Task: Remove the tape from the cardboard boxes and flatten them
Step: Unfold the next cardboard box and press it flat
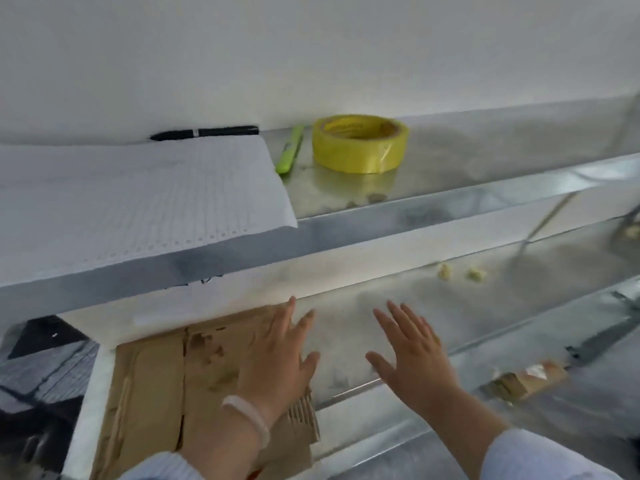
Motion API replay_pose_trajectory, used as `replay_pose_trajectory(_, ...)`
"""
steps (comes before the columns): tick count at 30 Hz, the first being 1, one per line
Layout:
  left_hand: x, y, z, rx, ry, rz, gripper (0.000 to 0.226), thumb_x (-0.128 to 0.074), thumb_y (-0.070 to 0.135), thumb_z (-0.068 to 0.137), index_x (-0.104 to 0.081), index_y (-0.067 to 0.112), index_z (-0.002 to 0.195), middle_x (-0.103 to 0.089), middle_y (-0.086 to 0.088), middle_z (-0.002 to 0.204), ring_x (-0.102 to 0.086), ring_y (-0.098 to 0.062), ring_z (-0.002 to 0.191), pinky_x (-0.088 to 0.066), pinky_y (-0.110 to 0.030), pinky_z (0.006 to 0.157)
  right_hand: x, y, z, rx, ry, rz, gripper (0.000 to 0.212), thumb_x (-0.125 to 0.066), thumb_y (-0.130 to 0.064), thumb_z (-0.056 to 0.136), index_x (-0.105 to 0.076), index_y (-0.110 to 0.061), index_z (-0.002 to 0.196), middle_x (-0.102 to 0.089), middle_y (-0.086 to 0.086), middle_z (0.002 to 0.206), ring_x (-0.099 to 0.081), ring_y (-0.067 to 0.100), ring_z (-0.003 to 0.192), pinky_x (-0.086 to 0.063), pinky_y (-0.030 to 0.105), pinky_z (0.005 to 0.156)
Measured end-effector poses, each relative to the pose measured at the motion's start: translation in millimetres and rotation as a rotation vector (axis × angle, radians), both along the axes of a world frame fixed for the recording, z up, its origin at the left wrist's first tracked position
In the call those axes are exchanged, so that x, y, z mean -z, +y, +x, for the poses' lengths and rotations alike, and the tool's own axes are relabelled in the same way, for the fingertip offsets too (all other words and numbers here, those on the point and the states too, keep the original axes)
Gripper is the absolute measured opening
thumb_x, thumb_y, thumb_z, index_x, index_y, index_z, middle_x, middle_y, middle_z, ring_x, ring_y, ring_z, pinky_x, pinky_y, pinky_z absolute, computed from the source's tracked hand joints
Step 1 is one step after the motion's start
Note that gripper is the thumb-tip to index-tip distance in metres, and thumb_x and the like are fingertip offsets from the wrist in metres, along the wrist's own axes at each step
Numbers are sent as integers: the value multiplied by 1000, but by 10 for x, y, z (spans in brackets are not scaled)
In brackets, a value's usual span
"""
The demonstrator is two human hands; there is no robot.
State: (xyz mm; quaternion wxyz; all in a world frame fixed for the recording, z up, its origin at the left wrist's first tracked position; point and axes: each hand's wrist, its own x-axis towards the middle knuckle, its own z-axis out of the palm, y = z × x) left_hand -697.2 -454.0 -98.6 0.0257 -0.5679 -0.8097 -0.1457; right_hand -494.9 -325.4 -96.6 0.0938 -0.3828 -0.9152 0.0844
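Flattened brown cardboard (156, 382) lies in a stack on the lower metal shelf (467, 306), at the left. My left hand (280, 358) rests flat over the stack's right part, fingers straight and spread. My right hand (412, 348) is open too, palm down over the bare shelf just right of the cardboard; I cannot tell whether it touches the metal. Another piece of taped cardboard (526, 377) lies lower at the right, below the shelf edge.
On the upper shelf (450, 199) sit a yellow tape roll (360, 143), a green utility knife (290, 152), a black marker (204, 132) and a white perforated paper stack (131, 195). Small crumpled tape scraps (460, 272) lie on the lower shelf.
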Motion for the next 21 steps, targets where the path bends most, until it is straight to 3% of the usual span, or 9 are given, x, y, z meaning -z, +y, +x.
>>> replay_pose_trajectory(3, -160, 489, 507, 142, 45, 47, 59, -46, 55, 85, -46, 31, 138, -39, -2, 151, -44, -25, 133, -40, -48, 107, -90, 227, 553, 121, 10, 22, 82, -13, -73, 82, -16, -33, 154, -6, -7, 162, 0, 15, 150, 6, 34, 118)
replay_pose_trajectory(5, -208, 792, 870, 214, 55, 75, 59, -42, 55, 82, -52, 28, 134, -46, -1, 146, -50, -24, 128, -42, -48, 104, -149, 383, 971, 179, 16, 43, 85, -10, -76, 82, -18, -32, 154, -9, -5, 162, -2, 15, 150, 5, 34, 120)
replay_pose_trajectory(8, -262, 1220, 1515, 282, 60, 119, 59, -42, 55, 82, -54, 27, 132, -49, -1, 144, -51, -23, 128, -43, -48, 103, -215, 628, 1685, 227, -9, 64, 95, 7, -84, 76, -11, -33, 154, -2, -7, 162, 4, 14, 149, 8, 33, 120)
replay_pose_trajectory(12, -377, 1816, 2484, 381, 46, 170, 59, -41, 56, 85, -50, 28, 136, -47, 0, 145, -47, -23, 131, -38, -47, 105, -360, 989, 2683, 342, -11, 111, 85, -9, -77, 79, -5, -36, 154, 8, -13, 158, 5, 14, 150, 9, 32, 120)
replay_pose_trajectory(15, -514, 2273, 3191, 465, 19, 213, 59, -45, 54, 83, -50, 28, 135, -51, -1, 141, -51, -23, 126, -42, -47, 101, -518, 1222, 3388, 449, -2, 96, 87, -4, -74, 73, 6, -40, 152, 16, -15, 158, 15, 9, 148, 12, 33, 120)
replay_pose_trajectory(21, -716, 2988, 4334, 627, -27, 254, 60, -47, 54, 83, -49, 26, 136, -54, -3, 137, -53, -25, 123, -46, -50, 96, -749, 1528, 4512, 614, -7, 154, 84, -3, -74, 78, 5, -37, 153, 10, -10, 162, 15, 8, 147, 15, 31, 117)
